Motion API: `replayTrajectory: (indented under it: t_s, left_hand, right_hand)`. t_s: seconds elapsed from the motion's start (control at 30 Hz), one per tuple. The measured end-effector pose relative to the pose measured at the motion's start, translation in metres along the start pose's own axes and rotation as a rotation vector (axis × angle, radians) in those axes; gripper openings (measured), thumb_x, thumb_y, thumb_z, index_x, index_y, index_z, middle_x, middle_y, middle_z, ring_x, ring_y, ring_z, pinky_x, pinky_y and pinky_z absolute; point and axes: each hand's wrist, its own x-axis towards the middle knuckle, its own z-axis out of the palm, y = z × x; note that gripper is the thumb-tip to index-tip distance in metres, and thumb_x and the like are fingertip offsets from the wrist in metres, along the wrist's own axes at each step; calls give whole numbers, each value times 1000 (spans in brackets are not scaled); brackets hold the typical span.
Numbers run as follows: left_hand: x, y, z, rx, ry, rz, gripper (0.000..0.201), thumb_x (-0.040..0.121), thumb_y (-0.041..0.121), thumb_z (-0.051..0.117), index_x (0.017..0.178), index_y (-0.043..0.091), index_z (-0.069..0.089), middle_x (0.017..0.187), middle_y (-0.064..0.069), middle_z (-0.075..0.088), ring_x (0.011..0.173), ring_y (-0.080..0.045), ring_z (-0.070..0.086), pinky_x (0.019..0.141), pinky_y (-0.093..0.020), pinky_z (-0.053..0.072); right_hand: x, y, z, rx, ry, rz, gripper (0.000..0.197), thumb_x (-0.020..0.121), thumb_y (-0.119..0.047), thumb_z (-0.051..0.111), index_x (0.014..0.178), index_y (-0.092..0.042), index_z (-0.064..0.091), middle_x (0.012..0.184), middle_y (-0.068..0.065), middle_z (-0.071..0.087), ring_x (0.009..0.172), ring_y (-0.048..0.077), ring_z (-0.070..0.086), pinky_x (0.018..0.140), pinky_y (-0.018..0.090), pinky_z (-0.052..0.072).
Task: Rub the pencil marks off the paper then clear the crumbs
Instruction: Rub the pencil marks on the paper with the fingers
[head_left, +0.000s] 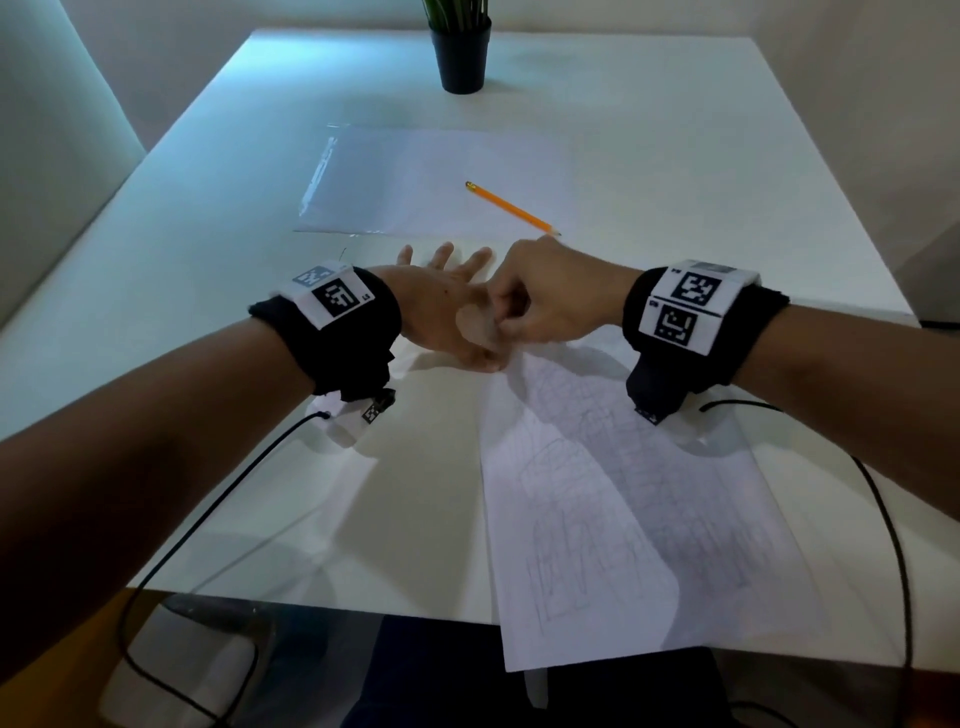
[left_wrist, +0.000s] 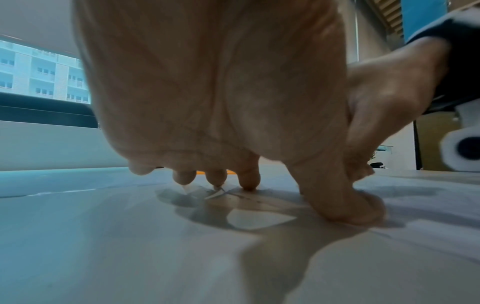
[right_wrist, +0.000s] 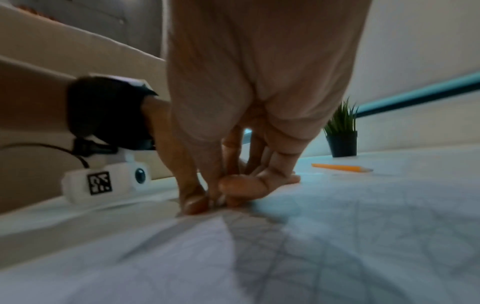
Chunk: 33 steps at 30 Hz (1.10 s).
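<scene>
Our left hand (head_left: 447, 306) lay spread, fingers straight, on the worktop (head_left: 675, 156) with its thumb pressed on the paper's far corner — to pin the sheet, we judged, so it would not slide under rubbing. Our right hand (head_left: 545, 299) was curled narrow just beside that thumb, fingertips bunched down at the same corner; whether they pinched an eraser we could not tell, since nothing showed between them in any view. The paper (head_left: 649, 519) ran from that corner toward us, overhanging the near edge, faint pencil scribbles covering it, so the rubbing looked barely begun. The pencil (head_left: 511, 208) lay well apart on a second sheet (head_left: 405, 182) — out of the working area. A potted plant (head_left: 462, 52) stood at the far edge.
</scene>
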Motion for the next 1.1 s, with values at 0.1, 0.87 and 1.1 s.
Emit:
replayTrajectory:
  t_s: [0.1,0.87,1.1]
  left_hand:
    - [0,0,0,-5,-10,1,96,72,84,50,149,59,-1,162,7,-27,149,-30,-23,116,-66,-9]
    - [2,-3,0,20,-28,-3,103,69,85,55,148,60,-4,161,8,-30,150,-32,-20,116,-65,-3]
    - [1,-4,-1,26,-37,9,110,72,82,57,150,52,-15,161,7,-30,150,-30,-21,118,-63,-4]
  right_hand:
    - [0,-1,2,15,-1,16,14,79,-16,72,65,-16,70,60,-6,66,58,11,63,64,33,57]
    - [-8,-5,7,-2,-61,-20,21,78,-17,73,61,-25,63,61,-9,63,59,7,61,60,25,51]
    - [-11,7,0,-30,18,-7,12,78,-16,72,67,-12,69,64,-3,65,58,8,57,58,22,45]
